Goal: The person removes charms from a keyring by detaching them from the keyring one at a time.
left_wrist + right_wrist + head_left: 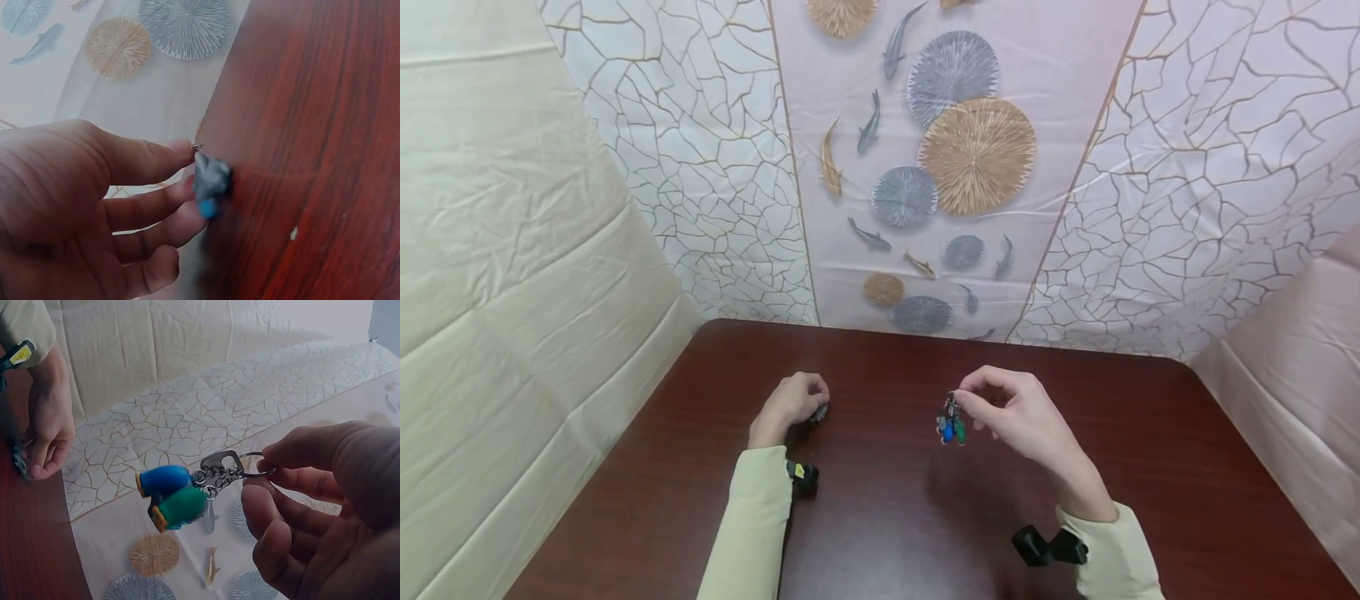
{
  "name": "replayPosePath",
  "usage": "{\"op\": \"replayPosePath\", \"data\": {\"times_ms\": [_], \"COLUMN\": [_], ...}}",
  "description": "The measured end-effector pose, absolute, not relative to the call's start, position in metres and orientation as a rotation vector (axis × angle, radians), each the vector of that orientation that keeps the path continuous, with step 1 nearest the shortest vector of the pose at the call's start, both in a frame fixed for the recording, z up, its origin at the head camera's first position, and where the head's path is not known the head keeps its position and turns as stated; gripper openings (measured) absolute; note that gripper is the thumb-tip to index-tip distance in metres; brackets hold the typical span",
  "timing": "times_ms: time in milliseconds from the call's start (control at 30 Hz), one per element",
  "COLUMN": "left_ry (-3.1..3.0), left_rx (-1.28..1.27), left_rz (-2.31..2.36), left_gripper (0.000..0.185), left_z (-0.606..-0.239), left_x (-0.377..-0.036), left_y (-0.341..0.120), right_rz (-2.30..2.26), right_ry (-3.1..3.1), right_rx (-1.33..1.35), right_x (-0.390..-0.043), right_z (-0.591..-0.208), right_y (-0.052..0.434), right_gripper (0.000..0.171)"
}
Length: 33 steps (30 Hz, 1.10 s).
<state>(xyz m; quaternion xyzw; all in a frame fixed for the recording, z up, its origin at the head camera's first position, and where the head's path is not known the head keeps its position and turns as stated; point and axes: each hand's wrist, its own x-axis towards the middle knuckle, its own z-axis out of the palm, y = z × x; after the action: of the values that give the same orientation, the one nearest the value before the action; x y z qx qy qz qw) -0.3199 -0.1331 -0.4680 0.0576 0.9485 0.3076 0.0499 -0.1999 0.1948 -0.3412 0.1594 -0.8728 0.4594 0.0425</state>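
Both forearms reach forward over the counter (880, 517), sleeves drawn down to the wrists. The left hand (792, 402) rests low on the counter, knuckles up, its fingers (156, 209) curled inward and thumb and forefinger pinched together at their tips. The right hand (1022, 417) is raised above the counter, wrist bent, thumb and forefinger pinched together, the other fingers (275, 550) loosely curled below. The two hands are well apart.
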Motion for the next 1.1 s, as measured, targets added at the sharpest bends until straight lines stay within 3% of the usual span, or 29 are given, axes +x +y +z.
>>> {"op": "replayPosePath", "data": {"times_ms": [433, 1100], "left_ry": [2.981, 3.183], "left_rx": [0.204, 0.637], "left_rz": [0.998, 1.041], "left_gripper": [0.015, 0.008], "left_z": [-0.436, -0.356], "left_x": [-0.308, -0.254], "left_y": [-0.127, -0.086], "right_rz": [1.352, 1.255], "right_ry": [-2.68, -2.691], "right_rx": [0.453, 0.396], "right_x": [-0.201, -0.201], "right_z": [-0.343, -0.343], "right_y": [0.195, 0.196], "right_gripper": [0.007, 0.011]}}
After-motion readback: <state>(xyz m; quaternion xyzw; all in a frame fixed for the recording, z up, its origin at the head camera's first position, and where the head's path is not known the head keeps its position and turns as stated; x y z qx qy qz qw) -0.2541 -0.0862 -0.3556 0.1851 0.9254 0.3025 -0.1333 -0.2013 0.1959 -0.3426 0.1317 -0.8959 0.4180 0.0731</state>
